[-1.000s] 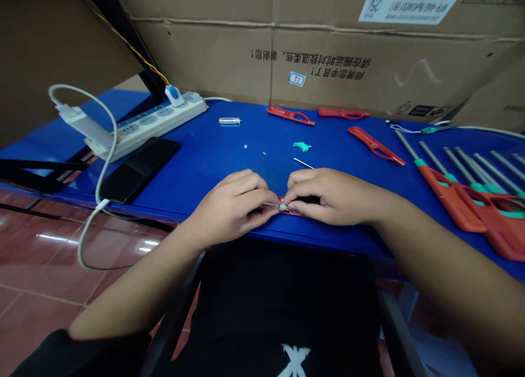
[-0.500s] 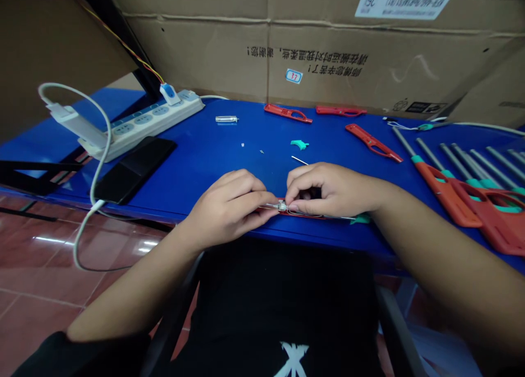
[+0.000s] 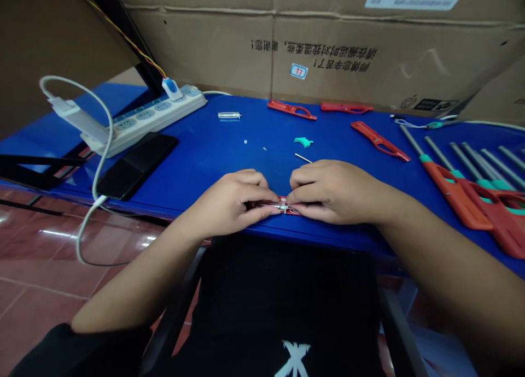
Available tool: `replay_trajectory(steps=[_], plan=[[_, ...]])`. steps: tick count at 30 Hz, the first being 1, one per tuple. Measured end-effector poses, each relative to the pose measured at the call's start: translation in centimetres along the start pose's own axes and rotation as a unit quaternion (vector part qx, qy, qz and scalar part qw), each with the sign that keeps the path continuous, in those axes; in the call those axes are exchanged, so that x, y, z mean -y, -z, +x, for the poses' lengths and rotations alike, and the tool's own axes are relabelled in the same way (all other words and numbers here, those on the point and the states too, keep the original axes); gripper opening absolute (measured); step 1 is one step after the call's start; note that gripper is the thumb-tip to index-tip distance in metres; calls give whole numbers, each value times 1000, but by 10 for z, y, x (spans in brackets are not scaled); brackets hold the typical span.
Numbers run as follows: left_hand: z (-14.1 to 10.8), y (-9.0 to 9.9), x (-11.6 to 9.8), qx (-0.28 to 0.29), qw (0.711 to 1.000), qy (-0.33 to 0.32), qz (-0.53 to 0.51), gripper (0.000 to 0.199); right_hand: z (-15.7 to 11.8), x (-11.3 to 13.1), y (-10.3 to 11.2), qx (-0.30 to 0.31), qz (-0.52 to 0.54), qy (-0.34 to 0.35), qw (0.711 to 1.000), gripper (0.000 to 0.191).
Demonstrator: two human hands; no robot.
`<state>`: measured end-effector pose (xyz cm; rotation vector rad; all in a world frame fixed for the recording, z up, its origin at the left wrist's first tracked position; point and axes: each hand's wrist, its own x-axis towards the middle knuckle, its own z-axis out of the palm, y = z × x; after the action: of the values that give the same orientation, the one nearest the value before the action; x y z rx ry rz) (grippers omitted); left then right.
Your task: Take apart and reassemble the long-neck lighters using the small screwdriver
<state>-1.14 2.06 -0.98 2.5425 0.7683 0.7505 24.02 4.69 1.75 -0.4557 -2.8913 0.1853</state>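
Close to the table's front edge lies an opened red lighter casing (image 3: 292,212), with small whitish and metal parts inside. My left hand (image 3: 233,205) is closed at its left, thumb and fingers pinching a thin shiny piece (image 3: 268,205) whose tip meets these inner parts. Over the casing's right part, my right hand (image 3: 338,194) has thumb and fingers pressed together at the inner parts; its exact hold is hidden. Beyond the hands lie a green trigger (image 3: 303,142), a thin metal rod (image 3: 302,158), a clear fuel tank (image 3: 229,116) and tiny loose pieces (image 3: 264,148).
Red casing halves (image 3: 292,110) lie toward the back against a cardboard box (image 3: 217,49). Several long-necked lighters (image 3: 463,196) are heaped at right. On the left are a power strip (image 3: 156,117), a black phone (image 3: 137,164) and a white cable (image 3: 107,125) hanging over the edge.
My right hand has shifted its fingers and closed the gap above the casing. My left fingers have bent more around the thin piece. The view has shifted slightly.
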Motion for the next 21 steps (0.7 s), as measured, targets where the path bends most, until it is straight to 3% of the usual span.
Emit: replay_trajectory(steps=[8, 21], plan=[[4, 0, -1, 15, 999, 37, -14, 20, 2, 5, -1, -17, -68, -9, 997, 31], [4, 0, -1, 5, 1000, 17, 11, 20, 1, 5, -3, -8, 72, -100, 992, 21]])
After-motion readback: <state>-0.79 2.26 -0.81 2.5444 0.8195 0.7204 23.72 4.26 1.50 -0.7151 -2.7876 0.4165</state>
